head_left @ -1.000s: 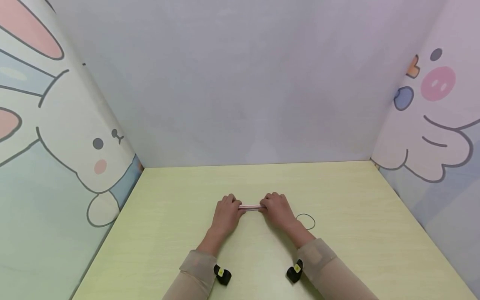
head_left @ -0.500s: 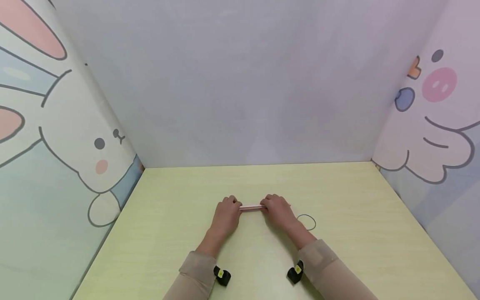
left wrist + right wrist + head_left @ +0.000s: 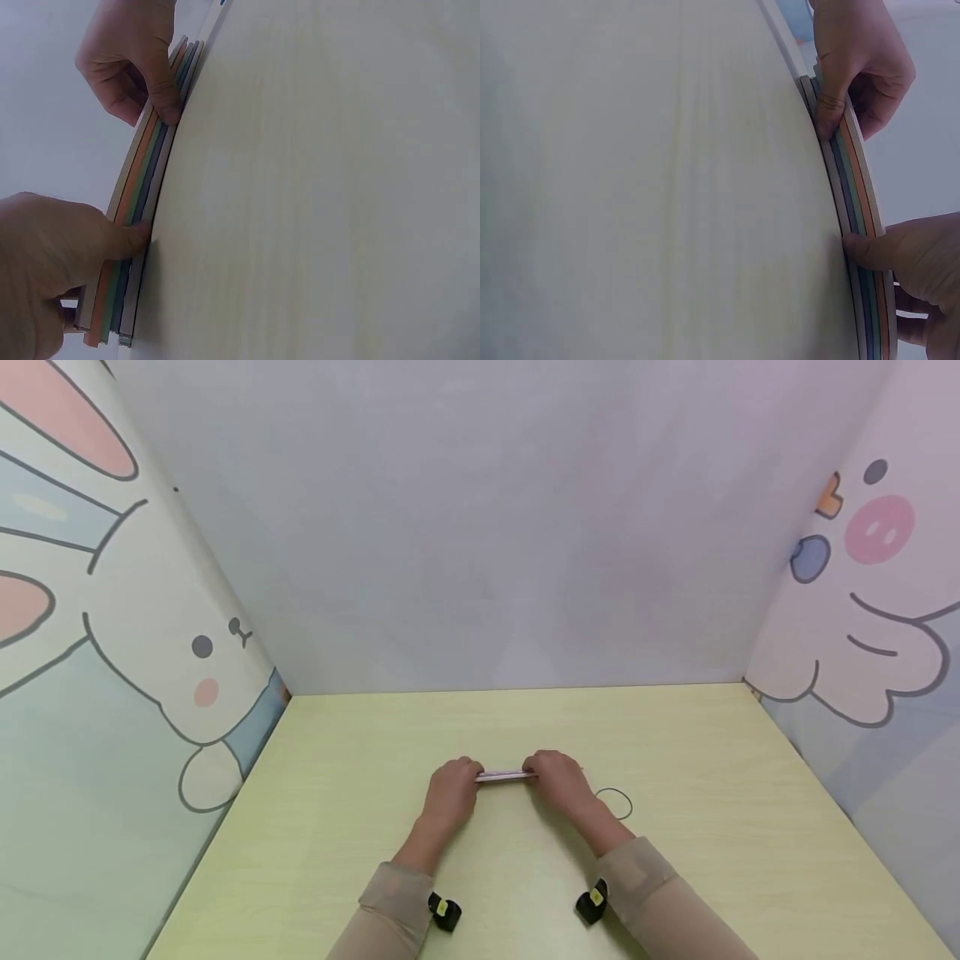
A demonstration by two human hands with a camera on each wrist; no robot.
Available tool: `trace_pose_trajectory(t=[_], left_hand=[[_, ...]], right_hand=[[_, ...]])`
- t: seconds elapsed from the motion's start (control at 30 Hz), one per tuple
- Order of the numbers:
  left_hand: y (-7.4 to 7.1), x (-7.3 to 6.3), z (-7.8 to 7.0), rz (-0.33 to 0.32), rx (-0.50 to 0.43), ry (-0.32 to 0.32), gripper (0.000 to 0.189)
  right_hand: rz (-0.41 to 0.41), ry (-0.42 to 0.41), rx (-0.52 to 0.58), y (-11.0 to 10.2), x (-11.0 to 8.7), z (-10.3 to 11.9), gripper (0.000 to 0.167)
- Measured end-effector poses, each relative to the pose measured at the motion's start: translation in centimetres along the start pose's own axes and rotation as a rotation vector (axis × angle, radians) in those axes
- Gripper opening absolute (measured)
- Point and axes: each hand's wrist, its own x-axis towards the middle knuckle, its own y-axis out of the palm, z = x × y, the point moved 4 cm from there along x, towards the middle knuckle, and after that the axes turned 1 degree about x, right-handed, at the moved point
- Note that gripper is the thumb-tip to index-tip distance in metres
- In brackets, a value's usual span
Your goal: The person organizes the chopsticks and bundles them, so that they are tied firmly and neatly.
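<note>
Both hands hold a bundle of several long thin pencil-like sticks [image 3: 501,776], lying crosswise in front of me. In the left wrist view the sticks [image 3: 132,196] show tan, orange, green, dark blue and greyish sides, packed edge to edge, with slightly uneven ends. My left hand [image 3: 452,793] pinches one end, its thumb along the near side and fingers behind. Toward the other end my right hand [image 3: 558,783] grips the bundle the same way, a tip poking out past it. The right wrist view shows the right thumb pressed on the sticks [image 3: 859,202].
A thin dark elastic-looking loop [image 3: 615,803] lies on the pale wooden table [image 3: 697,860], just right of my right wrist. A plain grey-white wall [image 3: 510,527] rises behind the table, with cartoon-printed panels on both sides.
The sticks have turned a little in the hands, with different sides now facing up. The left hand's fingers have drawn in, and the right hand has shifted slightly to the right.
</note>
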Motion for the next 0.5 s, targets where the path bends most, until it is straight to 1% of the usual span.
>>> trace_pose_trajectory(t=[0.07, 0.3, 0.43, 0.5], left_hand=[[-0.02, 0.03, -0.07, -0.002, 0.001, -0.001, 0.012], [-0.37, 0.11, -0.28, -0.057, 0.004, -0.017, 0.020], [-0.29, 0.04, -0.30, -0.052, 0.005, -0.015, 0.021], [-0.31, 0.01, -0.36, -0.048, 0.009, -0.008, 0.023]], right_hand=[[0.008, 0.004, 0.004, -0.22, -0.01, 0.09, 0.010], [0.031, 0.028, 0.008, -0.87, 0.09, 0.36, 0.012], [0.033, 0.030, 0.026, -0.74, 0.02, 0.26, 0.012], [0.019, 0.021, 0.024, -0.73, 0.00, 0.29, 0.013]])
